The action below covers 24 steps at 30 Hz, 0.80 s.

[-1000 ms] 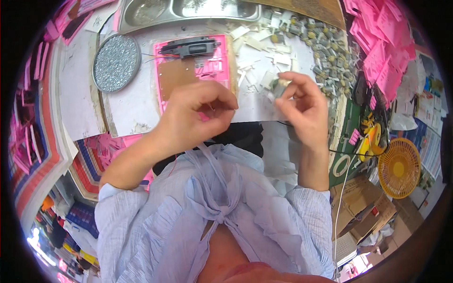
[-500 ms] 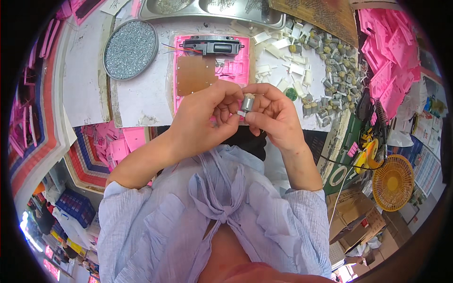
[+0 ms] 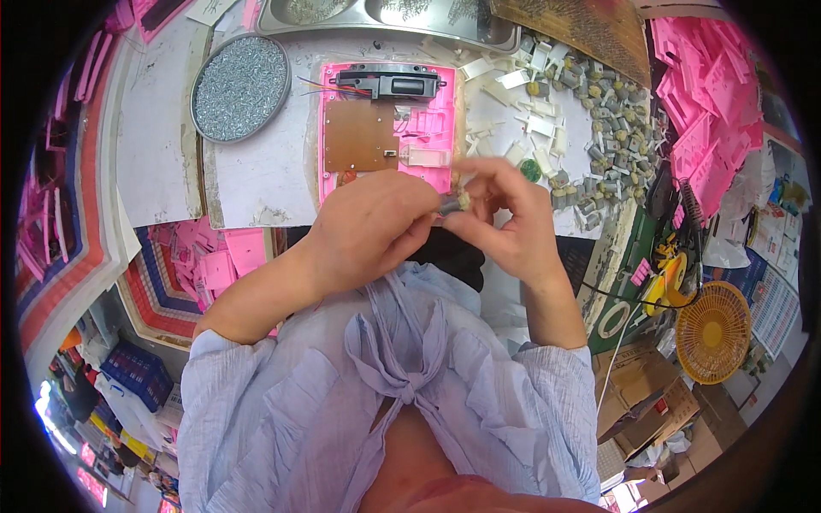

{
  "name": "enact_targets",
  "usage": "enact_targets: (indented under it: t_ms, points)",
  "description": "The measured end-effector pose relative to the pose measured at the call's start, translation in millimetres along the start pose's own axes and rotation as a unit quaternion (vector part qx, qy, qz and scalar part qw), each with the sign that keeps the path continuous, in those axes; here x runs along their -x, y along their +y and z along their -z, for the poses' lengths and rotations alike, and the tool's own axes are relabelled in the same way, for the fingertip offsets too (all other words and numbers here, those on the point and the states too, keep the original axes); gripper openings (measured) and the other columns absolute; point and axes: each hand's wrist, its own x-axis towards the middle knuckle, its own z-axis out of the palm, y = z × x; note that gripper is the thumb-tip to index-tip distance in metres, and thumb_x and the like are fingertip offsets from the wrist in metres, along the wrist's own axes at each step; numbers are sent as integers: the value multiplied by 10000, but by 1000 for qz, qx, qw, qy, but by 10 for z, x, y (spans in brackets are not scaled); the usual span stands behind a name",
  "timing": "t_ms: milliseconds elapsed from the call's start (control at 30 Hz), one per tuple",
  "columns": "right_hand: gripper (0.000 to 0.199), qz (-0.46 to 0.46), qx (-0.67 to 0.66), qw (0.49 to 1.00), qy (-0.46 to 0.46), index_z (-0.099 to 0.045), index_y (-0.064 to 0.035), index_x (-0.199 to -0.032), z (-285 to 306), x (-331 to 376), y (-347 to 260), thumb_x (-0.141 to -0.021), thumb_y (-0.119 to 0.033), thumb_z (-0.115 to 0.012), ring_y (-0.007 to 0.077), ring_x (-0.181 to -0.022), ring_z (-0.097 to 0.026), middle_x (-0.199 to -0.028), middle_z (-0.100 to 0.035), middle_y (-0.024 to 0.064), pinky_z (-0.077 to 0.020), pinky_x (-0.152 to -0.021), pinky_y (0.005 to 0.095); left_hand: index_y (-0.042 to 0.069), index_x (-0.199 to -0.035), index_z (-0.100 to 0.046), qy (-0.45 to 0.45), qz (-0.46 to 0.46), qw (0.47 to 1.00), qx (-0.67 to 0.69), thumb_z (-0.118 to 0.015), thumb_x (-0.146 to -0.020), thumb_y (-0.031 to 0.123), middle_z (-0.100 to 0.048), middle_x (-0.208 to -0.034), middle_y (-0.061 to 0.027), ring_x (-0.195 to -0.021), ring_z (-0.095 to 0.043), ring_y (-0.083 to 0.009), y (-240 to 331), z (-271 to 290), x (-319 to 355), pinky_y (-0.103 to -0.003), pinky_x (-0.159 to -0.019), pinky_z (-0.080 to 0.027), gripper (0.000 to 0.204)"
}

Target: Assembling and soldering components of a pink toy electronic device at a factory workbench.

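Note:
A small silver electric motor point(image 3: 451, 203) is held between my two hands, just past the near edge of a pink plastic housing. My left hand point(image 3: 372, 222) is closed, its fingertips gripping one end of the motor and partly covering it. The thumb of my right hand point(image 3: 506, 221) presses at the motor's other end, while its index finger is arched above and blurred. The pink housing point(image 3: 328, 137) carries a brown board point(image 3: 357, 137), a black part point(image 3: 402, 84) with thin coloured wires, and a white plastic holder point(image 3: 428, 157).
A round dish of small screws point(image 3: 239, 88) stands to the left, and a metal tray point(image 3: 389, 19) at the back. White plastic holders point(image 3: 540, 126) and several small motors point(image 3: 605, 128) lie on the right. Pink plastic parts point(image 3: 705, 103) are piled beyond them.
The motor has tipped from upright to lying sideways. My left hand has turned over more, covering its end. My right index finger has lifted, and the white holder in the housing has become visible.

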Motion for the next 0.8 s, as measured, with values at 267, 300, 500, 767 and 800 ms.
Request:
enact_targets:
  t_ms: [267,300,500,767,800]
  points:
    - [393,281,41,958,47,-712,-61,-1094,-100,-81,56,-732,-26,-861,251,-729,-660,-906,-711,81,-530,-640,348,51,-1035,-632,-6,22,990,137,-765,-804,-33,-699,-989,-101,-840,-689,-295,-59,123,-30,-379,-742,-552,280]
    - [402,289,51,955,45,-709,-62,-1100,-110,-86,59,-729,-27,-860,264,-743,-663,-911,-710,84,-533,-646,355,50,-1031,-629,-10,33,990,136,-762,-808,-32,-690,-1011,-111,-872,-683,-299,-58,133,-20,-382,-767,-547,272]
    - [426,326,101,940,29,-700,-72,-1127,-129,-91,50,-731,-37,-855,281,-804,-676,-943,-701,91,-547,-671,374,46,-1027,-610,-27,61,993,98,-744,-827,-13,-611,-1150,-155,-1055,-622,-323,-14,184,22,-394,-903,-507,247]
    - [402,343,95,933,45,-707,-67,-1116,-151,-87,114,-742,-31,-851,277,-812,-681,-947,-701,87,-554,-679,373,43,-1009,-627,-28,60,995,76,-764,-813,5,-584,-1158,-156,-1052,-607,-319,-2,170,38,-388,-903,-500,241]
    - [402,342,97,933,46,-708,-71,-1119,-146,-86,116,-745,-29,-849,278,-813,-682,-949,-702,87,-555,-677,373,42,-1000,-638,-21,61,995,71,-770,-808,3,-582,-1153,-154,-1044,-607,-315,-1,170,43,-387,-900,-500,236]
